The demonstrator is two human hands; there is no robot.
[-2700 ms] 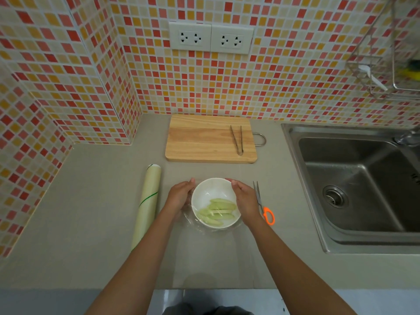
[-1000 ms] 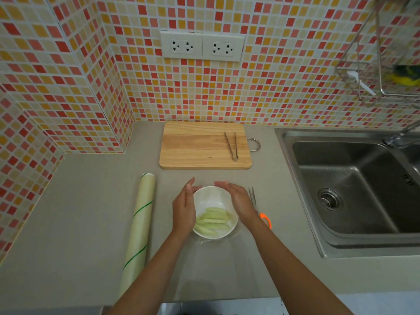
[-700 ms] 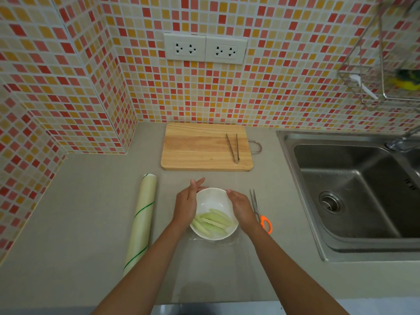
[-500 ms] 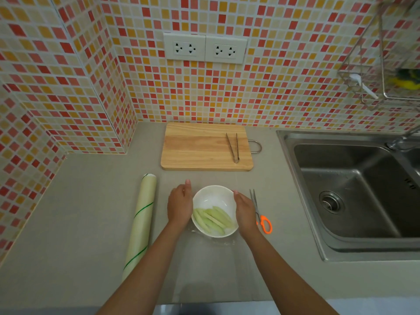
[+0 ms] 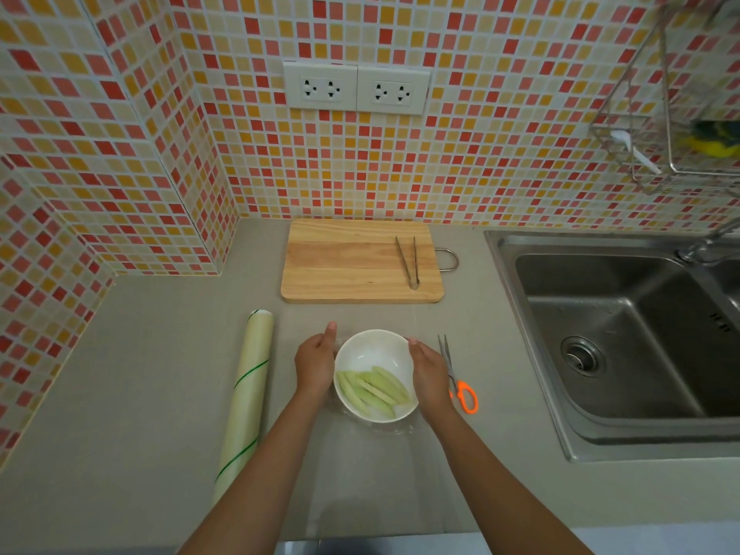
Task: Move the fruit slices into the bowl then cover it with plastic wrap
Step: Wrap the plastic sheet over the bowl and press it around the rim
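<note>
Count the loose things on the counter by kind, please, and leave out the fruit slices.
Bowl: 1
Cutting board: 1
Tongs: 1
Scissors: 1
Plastic wrap roll: 1
Total: 5

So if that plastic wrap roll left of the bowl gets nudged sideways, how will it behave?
The plastic wrap roll is a long cylinder lying flat on the counter, so it would probably roll easily. It looks stiff, likely lifting as one piece. Its glossy surface may be slippery.
</note>
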